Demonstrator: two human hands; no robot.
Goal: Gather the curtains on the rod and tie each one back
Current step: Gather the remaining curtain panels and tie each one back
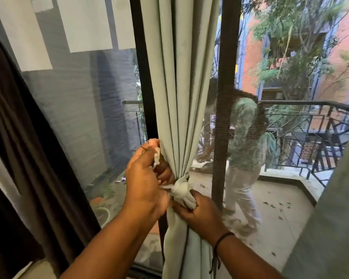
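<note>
In the head view, the pale green curtain (179,87) is seen already gathered into tight pleats against the dark window frame (143,77), and a knot (180,188) of pale fabric is half-formed at its waist — tightening appears to remain. One tie end is pinched by the left hand (145,178); the knot's lower tail is clenched in the right hand (201,214). A second curtain (330,208) at the right edge — its state cannot be told.

The curtain (179,87) hangs in the middle, in front of the window frame (141,77). The knot (180,188) sits low on it. The left hand (145,178) is left of the knot. The right hand (199,216) is just below it. A railing (310,103) stands outside, behind the glass, on the right.
</note>
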